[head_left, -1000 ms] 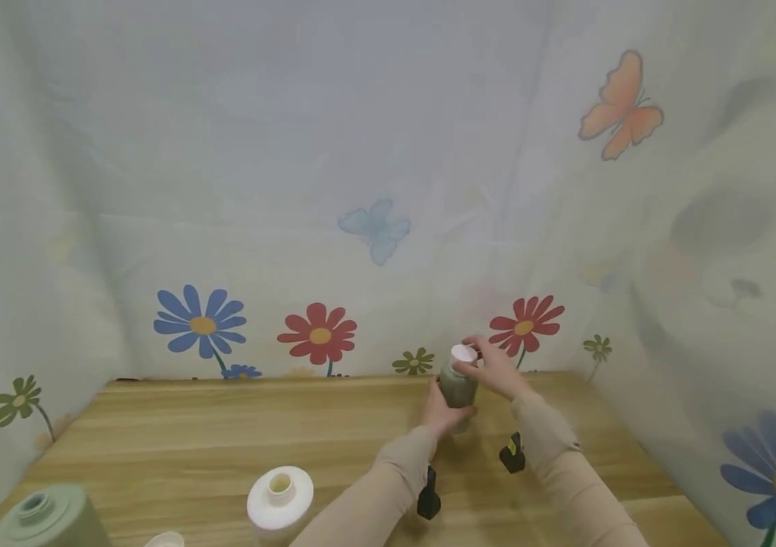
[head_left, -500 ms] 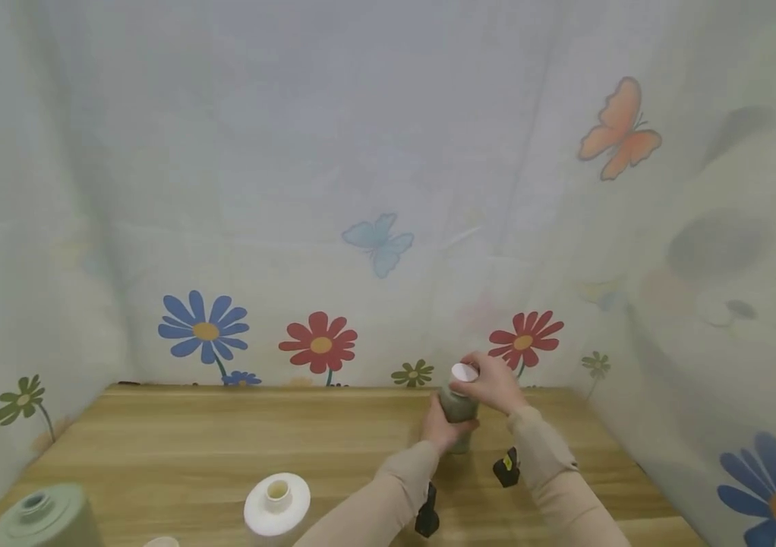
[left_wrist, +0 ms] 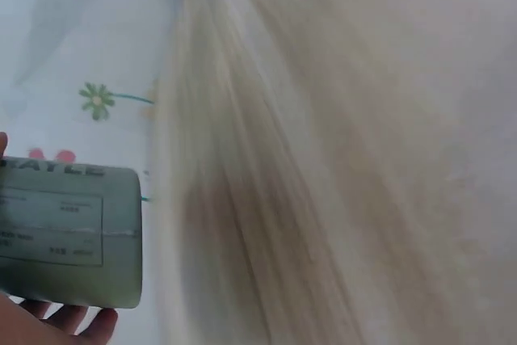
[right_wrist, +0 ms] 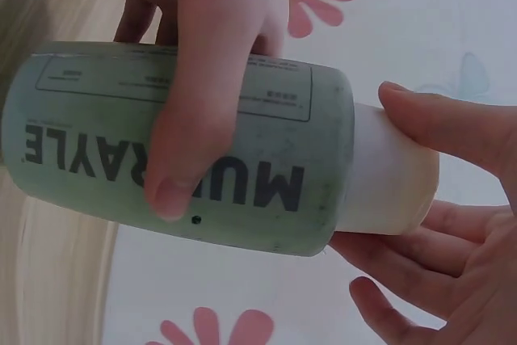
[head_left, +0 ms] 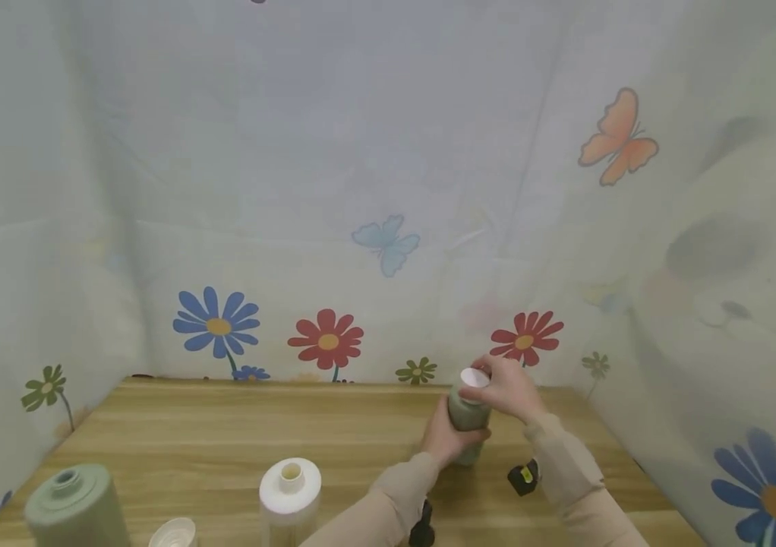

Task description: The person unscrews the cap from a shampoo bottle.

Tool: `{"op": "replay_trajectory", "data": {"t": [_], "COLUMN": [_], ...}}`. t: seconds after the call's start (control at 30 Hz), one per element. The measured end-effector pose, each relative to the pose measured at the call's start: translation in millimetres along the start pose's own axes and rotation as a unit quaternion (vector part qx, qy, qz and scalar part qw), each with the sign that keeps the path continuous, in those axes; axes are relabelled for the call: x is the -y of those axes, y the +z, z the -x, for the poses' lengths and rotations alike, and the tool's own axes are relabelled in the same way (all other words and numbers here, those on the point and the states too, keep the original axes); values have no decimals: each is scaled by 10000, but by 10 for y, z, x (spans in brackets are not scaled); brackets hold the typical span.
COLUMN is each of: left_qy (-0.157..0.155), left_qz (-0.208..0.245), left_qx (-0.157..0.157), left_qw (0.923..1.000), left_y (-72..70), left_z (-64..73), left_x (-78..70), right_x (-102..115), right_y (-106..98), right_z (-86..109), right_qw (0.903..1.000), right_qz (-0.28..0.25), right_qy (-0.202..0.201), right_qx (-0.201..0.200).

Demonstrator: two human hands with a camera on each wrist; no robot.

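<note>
A green bottle (head_left: 468,416) with dark lettering is held upright over the right part of the table in the head view. My left hand (head_left: 448,436) wraps round its body, and in the right wrist view the left thumb (right_wrist: 194,143) lies across the lettering. On the bottle's top sits a white cap (right_wrist: 392,171). My right hand (head_left: 507,389) grips this cap, thumb on one side and fingers on the other. The bottle's base (left_wrist: 121,240) shows in the left wrist view, with left fingertips below it.
Another green bottle (head_left: 77,505) with a bare neck stands at the lower left. A white-topped bottle (head_left: 290,488) is at the front middle, and a small white cap (head_left: 175,533) lies between them. Beside the right sleeve is a small black device (head_left: 523,477). Flowered cloth (head_left: 374,304) backs the table.
Both hands and the green bottle have come slightly lower and nearer across the table. The right fingers have stayed at the white cap. The head view has shifted a little.
</note>
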State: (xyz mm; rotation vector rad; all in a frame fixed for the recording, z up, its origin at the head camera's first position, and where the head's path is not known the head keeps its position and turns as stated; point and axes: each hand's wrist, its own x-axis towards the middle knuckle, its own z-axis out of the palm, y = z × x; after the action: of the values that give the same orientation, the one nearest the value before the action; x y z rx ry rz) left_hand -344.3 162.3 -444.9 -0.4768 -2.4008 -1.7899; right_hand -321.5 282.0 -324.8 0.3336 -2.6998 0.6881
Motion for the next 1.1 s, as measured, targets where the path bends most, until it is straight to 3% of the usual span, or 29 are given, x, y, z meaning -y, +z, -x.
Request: {"op": "replay_trajectory", "data": {"t": [0.33,0.5,0.63,0.77,0.93,1.1], "left_qy": [-34,380,591,538,586,776], "left_qz": [-704,-886,-911,-1151,-1382,-1685], "left_qx": [280,591,1059,1448,1648,1847], "left_qw": [9971,9936,9884,9813,9748,9651], "left_y": [-385,-587,-802,-1039,-1267,-1479], "left_z": [458,673,887,1140,1408,1578], "left_x": [-223,-333,-439,-530,-589,-615], "right_x": [260,401,541,631,751,925], "right_y": [-36,-147,-203,-147,-68,-32], "right_z": [434,624,799,970,1107,1219], "right_qw": [9990,9982,9965,9893,9760,9762], "right_qz": [-366,-216,-124,-395,-699,-334], "right_qy": [-232,-517,-733,-1316,-1998,-2047], "right_qx": [85,208,389,484,520,628]}}
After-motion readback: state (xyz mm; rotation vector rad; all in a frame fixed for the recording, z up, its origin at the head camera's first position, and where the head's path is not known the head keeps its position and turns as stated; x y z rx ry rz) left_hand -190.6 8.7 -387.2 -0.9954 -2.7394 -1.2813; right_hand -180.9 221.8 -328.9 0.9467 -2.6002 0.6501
